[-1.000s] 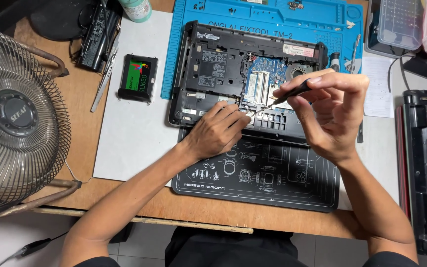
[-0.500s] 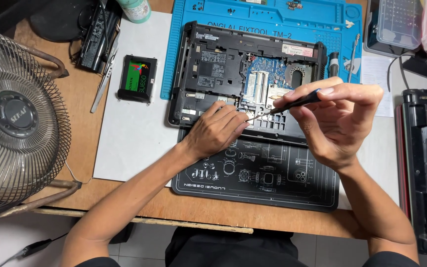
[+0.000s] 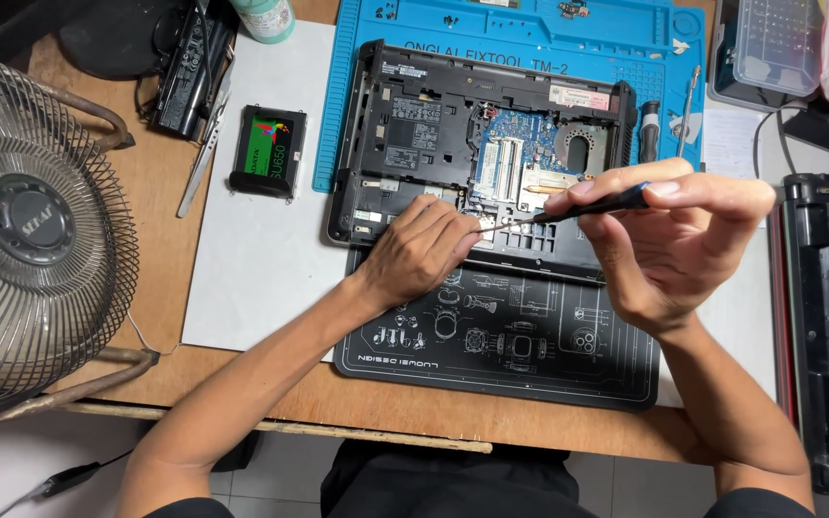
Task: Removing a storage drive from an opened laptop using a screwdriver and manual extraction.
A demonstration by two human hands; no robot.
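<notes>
On the blue work mat (image 3: pixel 357 86), opened laptop base (image 3: pixel 414 144) lying underside-up, right hand (image 3: pixel 674 240) pinched shut around a dark screwdriver (image 3: pixel 587 206) held near-level, tip beside left hand (image 3: pixel 419 254) fingertips, seemingly pressed down on the chassis edge to steady it.

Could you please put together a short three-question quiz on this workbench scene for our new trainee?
1. True or false: the right hand holds the screwdriver with its tip pointing toward the left hand.
2. Which thing lies on the white sheet, left of the opened laptop? A) a solid-state drive B) a phone C) a mug
3. Fill in: at the left edge of the desk stands a metal-caged ____.

Key
1. True; the tip ends right by the left hand's fingertips, which rest on the laptop.
2. A, the solid-state drive.
3. Fan.
</notes>
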